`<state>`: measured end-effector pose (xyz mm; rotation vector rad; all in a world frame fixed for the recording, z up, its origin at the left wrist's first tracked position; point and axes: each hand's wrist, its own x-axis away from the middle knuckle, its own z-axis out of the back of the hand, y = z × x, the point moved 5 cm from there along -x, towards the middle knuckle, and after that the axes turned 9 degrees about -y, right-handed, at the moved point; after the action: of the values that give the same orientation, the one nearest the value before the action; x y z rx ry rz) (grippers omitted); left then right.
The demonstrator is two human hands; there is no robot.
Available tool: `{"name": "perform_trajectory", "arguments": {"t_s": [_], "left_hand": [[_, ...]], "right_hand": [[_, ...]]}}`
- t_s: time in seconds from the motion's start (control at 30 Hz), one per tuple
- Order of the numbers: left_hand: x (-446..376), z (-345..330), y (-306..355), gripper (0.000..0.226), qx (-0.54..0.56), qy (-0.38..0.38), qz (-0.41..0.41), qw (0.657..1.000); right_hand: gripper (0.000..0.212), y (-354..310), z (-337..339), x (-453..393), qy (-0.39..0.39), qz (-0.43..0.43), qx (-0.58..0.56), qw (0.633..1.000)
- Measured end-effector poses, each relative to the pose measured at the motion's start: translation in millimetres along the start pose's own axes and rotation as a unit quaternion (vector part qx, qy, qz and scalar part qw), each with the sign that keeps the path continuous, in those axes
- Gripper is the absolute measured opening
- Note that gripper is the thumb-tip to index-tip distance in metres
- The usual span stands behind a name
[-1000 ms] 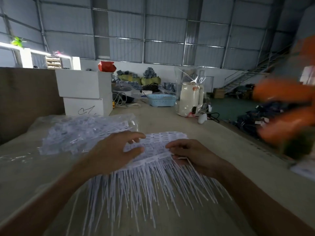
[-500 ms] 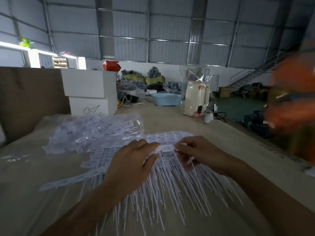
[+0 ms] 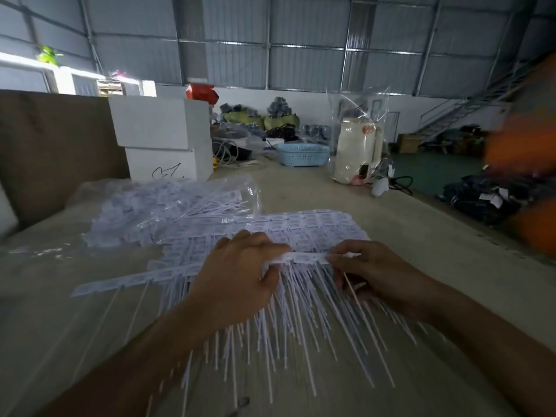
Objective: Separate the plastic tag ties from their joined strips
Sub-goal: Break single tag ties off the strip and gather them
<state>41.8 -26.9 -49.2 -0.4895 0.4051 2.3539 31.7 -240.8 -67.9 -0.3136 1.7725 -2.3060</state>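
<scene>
A heap of white plastic tag ties (image 3: 304, 233) lies on the table in joined strips, heads away from me and thin tails fanned toward me. One strip (image 3: 307, 257) is lifted between my hands. My left hand (image 3: 240, 278) pinches its left end and my right hand (image 3: 370, 269) pinches its right end, fingers curled. Another joined strip (image 3: 132, 281) lies flat to the left. More ties sit in a clear plastic bag (image 3: 168, 206) behind.
Two stacked white boxes (image 3: 164, 136) stand at the back left beside a brown board (image 3: 54, 152). A blue basket (image 3: 302, 154) and a wrapped cream kettle (image 3: 358, 155) stand further back. A blurred orange shape (image 3: 523, 164) moves at the right table edge.
Both hands drew nearer to me and lifted one strip off the heap, gripping it at both ends. A long strip now lies exposed on the left. The view shifted slightly left.
</scene>
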Motion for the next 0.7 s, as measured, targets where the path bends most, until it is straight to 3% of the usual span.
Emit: {"name": "perform_trajectory", "arguments": {"t_s": [0.13,0.43,0.57,0.7], "left_hand": [[1,-6,4,0.04,0.079,-0.007,0.01,0.997],[3,-12,15,0.037,0.116,-0.003,-0.004,0.993],[7,-5,13,0.037,0.094,0.033,0.003,0.995],[10,1,15,0.024,0.051,0.058,0.012,0.997]], "right_hand": [[0.013,-1,-13,1,-0.012,0.029,-0.029,0.999],[0.008,-13,-20,7,-0.01,0.08,-0.059,0.995],[0.009,-17,-23,6,-0.002,0.083,-0.078,0.993],[0.009,-20,-27,9,0.001,0.098,-0.019,0.995]]}}
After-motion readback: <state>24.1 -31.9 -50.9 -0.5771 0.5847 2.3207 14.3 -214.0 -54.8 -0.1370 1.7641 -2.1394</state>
